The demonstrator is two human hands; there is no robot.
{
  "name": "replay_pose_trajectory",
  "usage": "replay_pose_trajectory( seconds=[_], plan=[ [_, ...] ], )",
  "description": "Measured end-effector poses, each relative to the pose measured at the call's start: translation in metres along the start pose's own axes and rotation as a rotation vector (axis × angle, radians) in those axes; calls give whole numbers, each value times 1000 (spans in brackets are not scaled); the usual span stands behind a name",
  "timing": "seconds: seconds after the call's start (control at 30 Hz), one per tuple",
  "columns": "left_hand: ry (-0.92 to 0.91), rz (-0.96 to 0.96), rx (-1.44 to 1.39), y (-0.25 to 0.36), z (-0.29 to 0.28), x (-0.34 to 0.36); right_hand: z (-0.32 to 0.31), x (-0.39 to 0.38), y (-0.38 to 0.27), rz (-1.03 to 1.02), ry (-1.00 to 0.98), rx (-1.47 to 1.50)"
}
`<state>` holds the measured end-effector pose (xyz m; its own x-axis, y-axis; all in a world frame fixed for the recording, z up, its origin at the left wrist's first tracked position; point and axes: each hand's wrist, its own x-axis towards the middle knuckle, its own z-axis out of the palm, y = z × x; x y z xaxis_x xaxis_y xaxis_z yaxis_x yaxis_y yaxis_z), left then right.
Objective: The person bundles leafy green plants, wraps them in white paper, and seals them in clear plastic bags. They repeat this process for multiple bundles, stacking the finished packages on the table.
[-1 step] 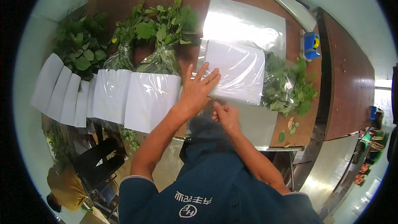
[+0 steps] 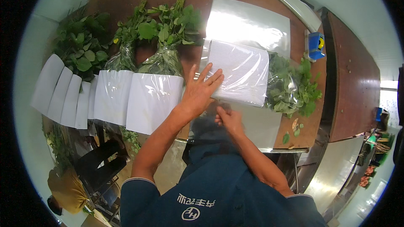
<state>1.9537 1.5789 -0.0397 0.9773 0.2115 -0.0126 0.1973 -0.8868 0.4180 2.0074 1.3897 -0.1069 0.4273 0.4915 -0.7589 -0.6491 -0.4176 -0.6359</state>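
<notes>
A bouquet wrapped in white corrugated paper point(image 2: 239, 73) and clear film lies in front of me, its leafy stems point(image 2: 288, 86) sticking out to the right. My left hand point(image 2: 198, 90) rests on the wrap's left edge, fingers spread and flat. Just below the wrap's near edge, my right hand point(image 2: 229, 120) is closed, with thumb and fingers pinched together; whatever is between them is too small to make out. Under the bouquet lies a shiny sheet of clear film point(image 2: 248, 25).
Several bouquets in white paper point(image 2: 153, 98) stand in a row at left, leaves on the far side. A blue tape dispenser point(image 2: 315, 46) sits at the right table edge, near a roll of film point(image 2: 299, 10). Loose leaves point(image 2: 286, 138) lie nearby. Another person point(image 2: 69, 189) is at lower left.
</notes>
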Motion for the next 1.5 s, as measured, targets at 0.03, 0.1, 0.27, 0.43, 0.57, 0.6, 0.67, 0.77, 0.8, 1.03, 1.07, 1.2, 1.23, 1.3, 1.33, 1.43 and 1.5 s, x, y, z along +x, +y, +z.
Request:
replay_pose_trajectory(
  seconds=[0.03, 0.1, 0.27, 0.43, 0.57, 0.6, 0.67, 0.77, 0.8, 1.03, 1.07, 1.2, 1.23, 1.3, 1.33, 1.43, 1.5],
  plan=[
    [-26, 6, 1, -3, -2, 0, -5, 4, 9, -20, -15, -67],
    [-65, 14, 28, -6, -2, -3, -5, 1, 7, -163, -101, -47],
    [-127, 24, 127, -10, -5, 2, 12, 0, -25, -329, -161, -116],
    [-16, -13, -3, -3, -11, 5, -50, 15, 11, -157, -141, -176],
    [75, -32, 80, 6, 1, 7, -125, -27, -14, -346, 105, -145],
    [69, -52, 117, 15, -1, 8, -150, -40, -27, -429, 257, -161],
    [81, -66, 163, 34, 0, 7, -203, -52, -46, -560, 530, -181],
    [142, 44, 103, 76, 34, 11, -269, -31, -58, -712, 655, -340],
    [143, 125, 72, 92, 57, 14, -280, -22, -66, -765, 641, -419],
    [293, 239, 21, 213, 144, 89, -283, 21, -130, -602, 146, -189],
    [337, 242, 57, 212, 150, 95, -285, 23, -130, -622, 130, -203],
    [399, 259, 15, 210, 156, 96, -294, 20, -115, -628, 64, -198],
    [405, 257, 10, 209, 155, 95, -295, 19, -109, -618, 59, -180],
    [414, 258, -11, 213, 152, 95, -300, 21, -98, -593, 37, -199],
    [418, 208, -68, 213, 150, 96, -301, 22, -92, -580, 31, -247],
    [390, 60, -215, 205, 145, 107, -296, 20, -85, -586, -6, -392],
    [317, -33, -288, 198, 142, 121, -297, 24, -82, -618, -16, -437]
  ],
)
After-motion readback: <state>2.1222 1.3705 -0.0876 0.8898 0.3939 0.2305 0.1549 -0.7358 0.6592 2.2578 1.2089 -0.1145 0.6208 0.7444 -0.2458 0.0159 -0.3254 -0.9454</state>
